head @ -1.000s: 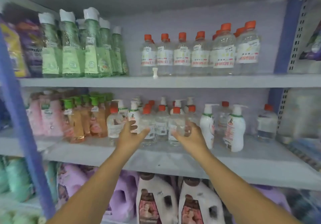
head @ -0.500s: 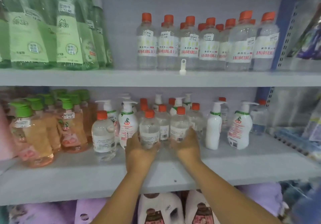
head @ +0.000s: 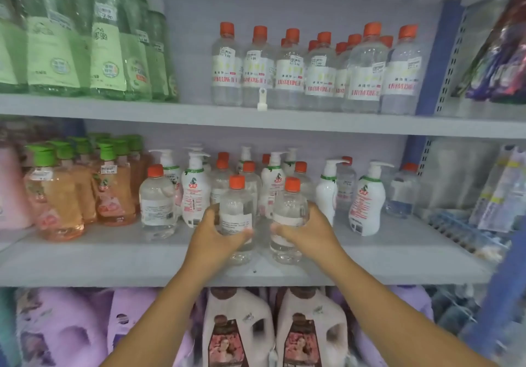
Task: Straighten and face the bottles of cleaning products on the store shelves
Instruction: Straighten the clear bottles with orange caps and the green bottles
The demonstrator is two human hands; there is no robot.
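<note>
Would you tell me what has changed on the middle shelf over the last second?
The left hand and right hand closed around two clear bottles and drew them toward the shelf front. The pump bottles stayed put.

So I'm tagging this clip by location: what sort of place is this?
Most likely a shop's cleaning-products aisle: tiered grey shelves, rows of identical orange-capped bottles with price stickers, and detergent jugs stocked below.

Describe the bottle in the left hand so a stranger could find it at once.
Find the middle shelf, then its front centre, where two clear bottles with orange caps are held. It is the bottle gripped by the left hand, beside the right hand's bottle. Only these two stand ahead of the rows.
</note>
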